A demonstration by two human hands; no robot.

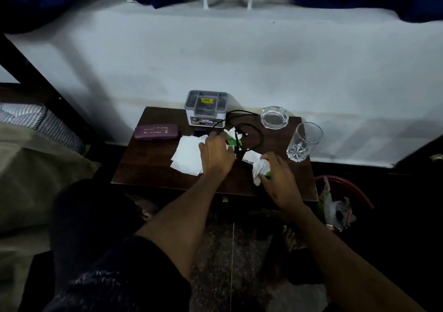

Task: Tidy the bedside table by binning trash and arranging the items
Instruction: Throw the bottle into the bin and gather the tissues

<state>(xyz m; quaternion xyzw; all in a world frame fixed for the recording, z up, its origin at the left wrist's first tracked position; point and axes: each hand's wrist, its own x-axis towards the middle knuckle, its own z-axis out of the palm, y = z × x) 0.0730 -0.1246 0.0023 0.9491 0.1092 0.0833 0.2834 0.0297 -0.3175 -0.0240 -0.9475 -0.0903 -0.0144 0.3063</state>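
On the dark wooden bedside table point(148, 168), my right hand point(279, 180) is closed around a crumpled white tissue point(260, 169) with a bit of green wrapper at the front right. My left hand point(215, 156) reaches over the table's middle, fingers on a small white and green scrap point(233, 136) beside a tangled black cable point(251, 132). A flat white napkin point(188, 154) lies just left of that hand. Whether the left hand grips the scrap is hidden by its fingers.
A grey organiser box point(206, 106) stands at the back, a maroon case point(156, 132) to the left, a glass ashtray point(274, 117) and a drinking glass point(303, 141) to the right. A red-rimmed bin point(345, 189) with trash sits on the floor at right. Bed at left.
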